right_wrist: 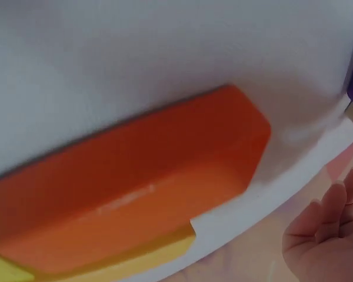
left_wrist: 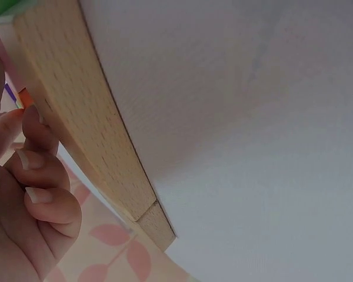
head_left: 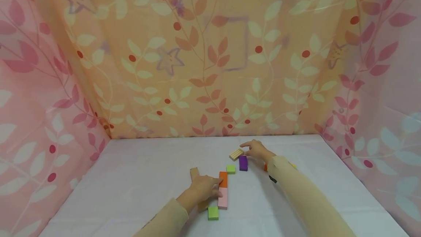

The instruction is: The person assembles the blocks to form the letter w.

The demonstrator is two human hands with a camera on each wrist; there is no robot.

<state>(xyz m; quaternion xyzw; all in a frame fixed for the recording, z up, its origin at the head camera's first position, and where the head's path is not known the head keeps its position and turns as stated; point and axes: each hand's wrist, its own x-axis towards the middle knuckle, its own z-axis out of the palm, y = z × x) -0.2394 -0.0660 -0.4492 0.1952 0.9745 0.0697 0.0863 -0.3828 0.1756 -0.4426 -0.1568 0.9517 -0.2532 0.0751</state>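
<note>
My left hand (head_left: 204, 187) reaches over the left row of blocks. Its index finger touches the orange block (head_left: 223, 179), and its thumb lies at the pink block (head_left: 222, 202) joined end to end with it. Under that hand run plain wooden blocks (left_wrist: 85, 111), partly hidden in the head view. A green block (head_left: 213, 213) sits at the near end. Farther off, my right hand (head_left: 258, 150) hovers with fingers extended beside a ridged, pale wooden piece (head_left: 236, 154) and a purple block (head_left: 243, 163); I see no block gripped in it.
Another green block (head_left: 231, 169) lies between the orange and purple blocks. Beneath the right forearm, a second orange block (right_wrist: 165, 158) and a yellow block (right_wrist: 165, 249) are partly hidden. Leaf-patterned cloth (head_left: 204, 54) walls the white table (head_left: 138, 164) at the back and sides.
</note>
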